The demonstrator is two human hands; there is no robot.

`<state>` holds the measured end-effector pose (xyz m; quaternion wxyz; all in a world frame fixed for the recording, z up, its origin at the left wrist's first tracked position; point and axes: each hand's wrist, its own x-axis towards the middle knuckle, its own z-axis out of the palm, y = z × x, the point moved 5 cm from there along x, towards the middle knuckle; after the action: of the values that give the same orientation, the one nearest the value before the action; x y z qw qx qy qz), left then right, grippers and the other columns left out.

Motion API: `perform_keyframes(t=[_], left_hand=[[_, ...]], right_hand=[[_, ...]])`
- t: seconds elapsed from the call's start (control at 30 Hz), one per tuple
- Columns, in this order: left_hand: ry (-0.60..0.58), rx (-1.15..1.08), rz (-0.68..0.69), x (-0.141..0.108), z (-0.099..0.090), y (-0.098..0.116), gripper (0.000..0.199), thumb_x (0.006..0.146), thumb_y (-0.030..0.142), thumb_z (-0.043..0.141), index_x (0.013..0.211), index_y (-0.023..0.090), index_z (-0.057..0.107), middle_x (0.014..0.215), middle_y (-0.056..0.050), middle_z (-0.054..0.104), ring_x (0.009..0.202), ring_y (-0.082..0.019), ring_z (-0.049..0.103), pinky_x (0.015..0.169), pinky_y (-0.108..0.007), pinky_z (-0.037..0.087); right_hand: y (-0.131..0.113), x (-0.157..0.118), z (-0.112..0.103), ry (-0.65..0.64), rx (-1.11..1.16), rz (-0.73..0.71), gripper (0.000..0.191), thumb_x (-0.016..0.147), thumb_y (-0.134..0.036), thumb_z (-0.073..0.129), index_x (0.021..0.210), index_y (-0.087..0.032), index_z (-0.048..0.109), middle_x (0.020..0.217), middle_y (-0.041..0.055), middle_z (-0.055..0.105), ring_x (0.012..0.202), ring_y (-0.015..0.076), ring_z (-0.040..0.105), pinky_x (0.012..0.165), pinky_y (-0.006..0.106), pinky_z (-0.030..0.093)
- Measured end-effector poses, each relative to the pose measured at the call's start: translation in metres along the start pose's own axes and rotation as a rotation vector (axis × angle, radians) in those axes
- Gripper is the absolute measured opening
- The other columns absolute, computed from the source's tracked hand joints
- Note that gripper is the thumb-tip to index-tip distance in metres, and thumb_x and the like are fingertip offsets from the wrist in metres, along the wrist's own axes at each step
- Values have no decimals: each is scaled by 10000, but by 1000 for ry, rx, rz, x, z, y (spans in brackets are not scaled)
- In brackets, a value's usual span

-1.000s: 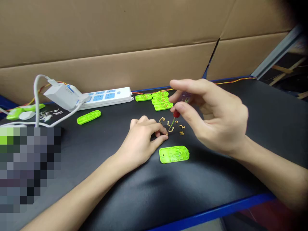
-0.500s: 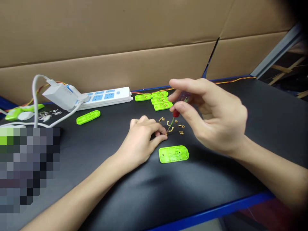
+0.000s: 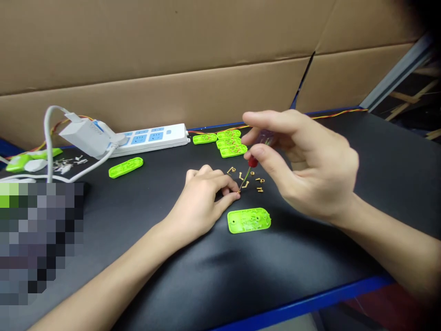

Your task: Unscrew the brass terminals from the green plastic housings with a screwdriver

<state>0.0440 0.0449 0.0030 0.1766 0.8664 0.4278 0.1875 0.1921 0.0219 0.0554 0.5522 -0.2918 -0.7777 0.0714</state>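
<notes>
Mid-bench on the black tabletop [image 3: 310, 262]: a brass-coloured metal piece [image 3: 239, 192] lies at the left hand's [image 3: 203, 193] fingertips, apparently pinched between thumb and forefinger; its outline is mostly hidden. The right hand [image 3: 317, 161] curls round the clear handle of a red-collared screwdriver [image 3: 253, 162], tip touching the piece or just beside it; cannot tell which. Clock centred on that tip: loose brass-coloured parts [image 3: 260, 189] from eleven to three; a lime-green plastic shell [image 3: 249, 221] near six, lying flat; a cluster of similar shells [image 3: 233, 151] at twelve; white power strip [image 3: 151, 141] at ten. Handling, by judgement: piece light, stiff, easily flicked away, best held by its edges. Screwdriver likely light, smooth; handle gives the grip.
</notes>
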Motion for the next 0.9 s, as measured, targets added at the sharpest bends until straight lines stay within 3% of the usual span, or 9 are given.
perform_keyframes(t=[0.43,0.6,0.77,0.9], left_hand=[[-5,-12,-21,0,1,-2,92,878,332,656,866,253,702,822,32,701,863,-191,540,795,-363,304],[-14,-1,-24,0,-1,0,106,881,335,640,872,252,706,843,11,710,876,-204,543,803,-372,310],[-13,0,-20,0,-1,0,115,884,341,634,866,251,703,838,12,709,874,-204,545,801,-373,316],[-10,1,-16,0,0,0,108,884,333,636,865,249,701,843,13,710,875,-201,546,802,-370,315]], right_hand=[[-1,0,0,13,5,-9,384,887,-133,589,1261,-220,598,1025,23,686,892,132,676,854,309,605],[-2,1,-1,-6,1,-5,394,872,-110,592,1259,-182,598,1038,37,680,893,137,676,852,308,608],[-2,1,0,4,1,10,390,895,-126,565,1260,-258,594,1029,9,687,897,138,676,852,323,617],[-3,0,2,25,75,16,411,864,-96,598,1253,-225,609,1065,24,689,909,155,679,864,325,613]])
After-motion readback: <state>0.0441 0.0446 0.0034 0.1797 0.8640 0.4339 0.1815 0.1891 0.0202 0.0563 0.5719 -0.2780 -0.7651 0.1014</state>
